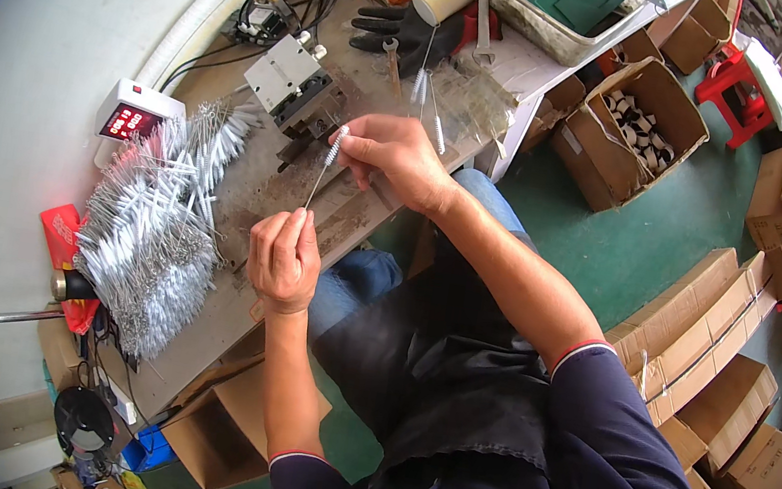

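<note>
Brush [333, 152], small and white-bristled on a thin wire stem, hung slantwise between my two hands, above the bench. My right hand [396, 156] pinched it at the bristled end, thumb against forefinger; my left hand [284, 261] had thumb and fingertips pressed together on the bare wire. Gripping it at both ends presumably kept so thin a stem from swinging or bending. Just beyond my right fingers sat a grey metal machine [281, 72], close enough, I judged, for an easy reach. To my left lay a great heap of similar brushes [155, 235], probably put there to be handy, with a lit counter box [135, 115] beside it, its display turned my way. Beneath all this the bench [250, 185] was stained brown and dusty; farther along it lay a dark glove [380, 30] and a wrench [484, 31]. Past its edge, the green floor [546, 222] carried an open carton [586, 144] of pale pieces, a red stool [748, 104] and more cardboard boxes [702, 327] off to my right
</note>
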Demonstrator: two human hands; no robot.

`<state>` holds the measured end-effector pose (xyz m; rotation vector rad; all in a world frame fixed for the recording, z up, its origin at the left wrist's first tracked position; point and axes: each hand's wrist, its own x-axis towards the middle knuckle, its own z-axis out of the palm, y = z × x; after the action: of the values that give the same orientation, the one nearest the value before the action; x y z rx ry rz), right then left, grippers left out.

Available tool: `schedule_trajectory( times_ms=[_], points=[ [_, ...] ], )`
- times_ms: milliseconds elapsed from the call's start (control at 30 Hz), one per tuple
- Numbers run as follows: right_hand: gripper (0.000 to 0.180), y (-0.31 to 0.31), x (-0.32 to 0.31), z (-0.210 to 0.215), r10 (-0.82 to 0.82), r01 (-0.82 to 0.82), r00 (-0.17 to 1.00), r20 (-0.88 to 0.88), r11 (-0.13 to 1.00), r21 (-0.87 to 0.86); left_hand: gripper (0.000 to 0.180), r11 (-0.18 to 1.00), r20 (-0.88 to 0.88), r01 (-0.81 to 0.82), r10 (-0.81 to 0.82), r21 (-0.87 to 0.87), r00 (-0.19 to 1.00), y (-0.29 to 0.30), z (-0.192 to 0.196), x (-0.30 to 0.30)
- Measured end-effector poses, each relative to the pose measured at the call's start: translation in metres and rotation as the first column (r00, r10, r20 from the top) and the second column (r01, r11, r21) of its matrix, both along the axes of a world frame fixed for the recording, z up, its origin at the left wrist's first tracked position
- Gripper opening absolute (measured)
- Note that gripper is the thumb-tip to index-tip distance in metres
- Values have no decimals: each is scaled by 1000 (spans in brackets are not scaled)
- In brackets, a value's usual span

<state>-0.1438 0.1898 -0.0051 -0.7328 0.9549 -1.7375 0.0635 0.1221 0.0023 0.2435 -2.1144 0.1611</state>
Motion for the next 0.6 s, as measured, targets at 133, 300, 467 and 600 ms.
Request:
schedule_trajectory(
  times_ms=[133,300,467,600],
  points=[
    [13,-2,5,-11,-3,4,1000,-27,1000,16,20,999,37,-37,36,24,999,1,-1,0],
    [14,-6,15,-12,60,-58,988,-143,998,16,16,991,124,-61,47,116,991,-3,-5,3],
    [16,9,6,15,-42,55,979,-201,997,59,9,974,82,-159,147,160,986,-8,-14,6],
    [16,27,-85,56,-561,528,410,-719,789,-315,6,955,50,-176,169,240,984,-8,-11,6]
  ],
)
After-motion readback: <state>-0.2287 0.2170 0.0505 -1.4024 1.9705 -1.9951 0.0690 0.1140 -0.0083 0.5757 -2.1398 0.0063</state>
